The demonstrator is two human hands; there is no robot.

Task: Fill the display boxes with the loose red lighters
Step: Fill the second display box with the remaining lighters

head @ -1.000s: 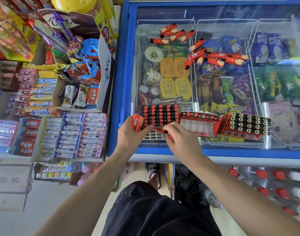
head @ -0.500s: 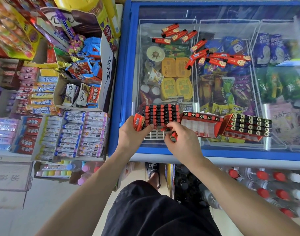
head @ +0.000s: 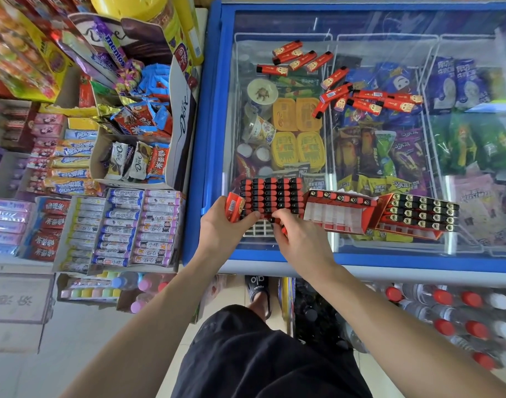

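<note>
Head view, near to far.

Nearest: right hand [head: 302, 242], fingers curled round a red lighter [head: 283, 230], mostly hidden, only a red sliver showing below the knuckles; tip apparently at the open white grid cells [head: 257, 228] of the left display box [head: 270, 196]. Long axis not readable under the fingers.

Beside it: left hand [head: 223, 229], fingers wrapped round a small bundle of red lighters [head: 234, 207], barcode face up, long axis running away from the body, touching the left edge of the same box.

Left display box: rows of black-capped lighters standing upright, caps toward the camera; near rows still unfilled. Right hand the nearer to those empty cells; judged next move a short push downward into a cell, lighter to stand upright, cap up.

Middle display box [head: 339, 215]: one far row filled, the rest white empty cells. Right display box [head: 416, 215]: tilted, about four rows filled.

Under all three: glass freezer lid [head: 475, 38], serving as counter, blue frame.

Farthest: loose red lighters [head: 372, 100] lying flat on the glass, well apart from both hands; a second cluster [head: 296, 60] farther left, axes mostly diagonal, black caps pointing various ways.
</note>
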